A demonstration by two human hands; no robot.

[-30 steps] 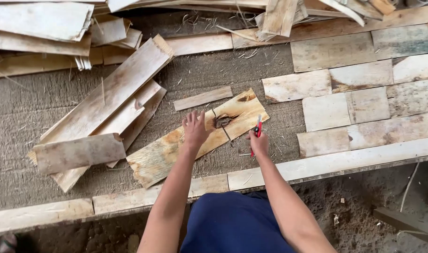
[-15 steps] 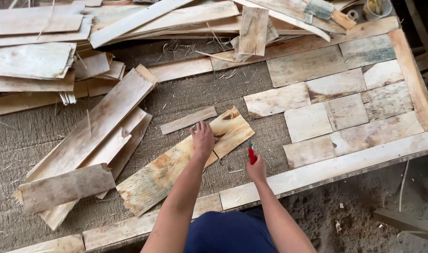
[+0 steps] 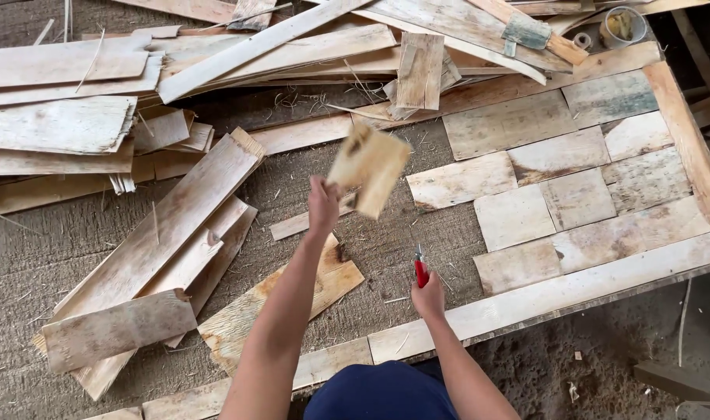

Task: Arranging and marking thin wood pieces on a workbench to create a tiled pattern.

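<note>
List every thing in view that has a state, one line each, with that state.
left hand: raised, gripping a small piece of wood
small piece of wood: lifted off the surface, blurred
right hand: closed round a red-handled tool
red-handled tool: held upright, tip up
long plank: lying flat under the left arm
wooden frame: partly filled with flat pieces at its right end
small container: open at the top

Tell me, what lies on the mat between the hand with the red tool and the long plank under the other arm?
Nothing but bare mat with wood splinters separates the right hand from the long plank, seen from the head camera.
</note>
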